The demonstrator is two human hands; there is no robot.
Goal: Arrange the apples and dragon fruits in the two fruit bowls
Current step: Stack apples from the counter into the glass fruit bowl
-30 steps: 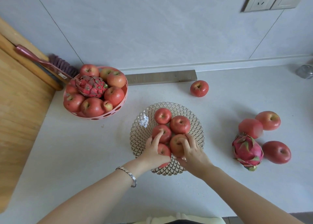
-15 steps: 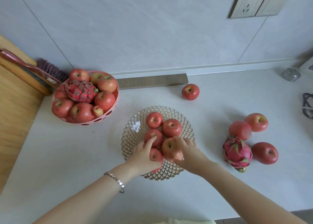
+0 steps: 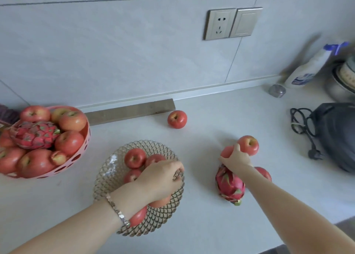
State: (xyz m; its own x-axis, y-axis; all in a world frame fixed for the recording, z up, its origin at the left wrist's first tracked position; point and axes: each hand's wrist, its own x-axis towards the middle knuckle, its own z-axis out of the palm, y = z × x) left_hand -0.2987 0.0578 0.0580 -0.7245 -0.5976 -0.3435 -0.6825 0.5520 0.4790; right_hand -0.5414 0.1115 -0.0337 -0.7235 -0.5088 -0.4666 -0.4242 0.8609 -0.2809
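A clear lattice bowl [image 3: 107, 177] in the centre holds several red apples [image 3: 134, 157]. My left hand [image 3: 159, 182] lies over them with its fingers curled on the bowl's right rim. A pink bowl [image 3: 84, 138] at the left is full of apples with a dragon fruit [image 3: 34, 134] on top. To the right, my right hand [image 3: 235, 157] grips an apple [image 3: 225, 152] on the counter, beside another apple [image 3: 248, 145]. A loose dragon fruit [image 3: 229, 186] lies just under that wrist. A third apple [image 3: 266, 174] is partly hidden by my forearm. One apple [image 3: 176, 119] sits alone near the wall.
A wooden strip [image 3: 130, 110] lies along the wall. At the right stand a spray bottle [image 3: 307, 69], a small metal cap [image 3: 276, 90], stacked pots [image 3: 343, 77] and a black appliance [image 3: 338, 134] with its cord [image 3: 301, 123]. A wall socket [image 3: 220, 24] is above.
My right hand left the clear bowl and moved right onto an apple on the counter. My left hand shifted across the bowl to its right rim. The view swung right.
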